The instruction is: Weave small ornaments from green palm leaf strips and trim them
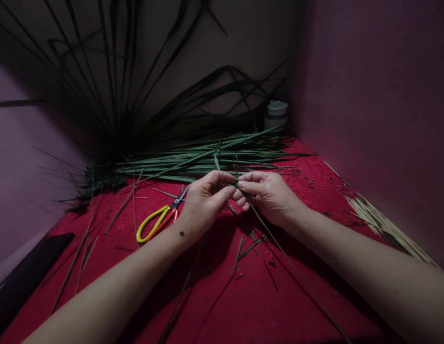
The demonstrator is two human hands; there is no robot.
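Both hands meet over the middle of a red cloth (279,306). My left hand (211,196) pinches green leaf strips between thumb and forefinger. Its fingertips touch those of my right hand (270,193), which pinches the same strips. One long thin green strip (290,262) runs from the fingers down toward the lower right edge. A small loop of leaf stands up just above the fingertips. Scissors (159,222) with yellow and red handles lie beside my left wrist, partly behind the hand. How the strips cross between the fingertips is too small to tell.
Behind the hands lies a pile of long green leaves (164,162), with dark fronds (114,71) rising behind it. A lidded white container (276,114) stands at the back. Pale sticks (386,227) lie at the right, a dark object (32,272) at the left. Leaf scraps litter the cloth.
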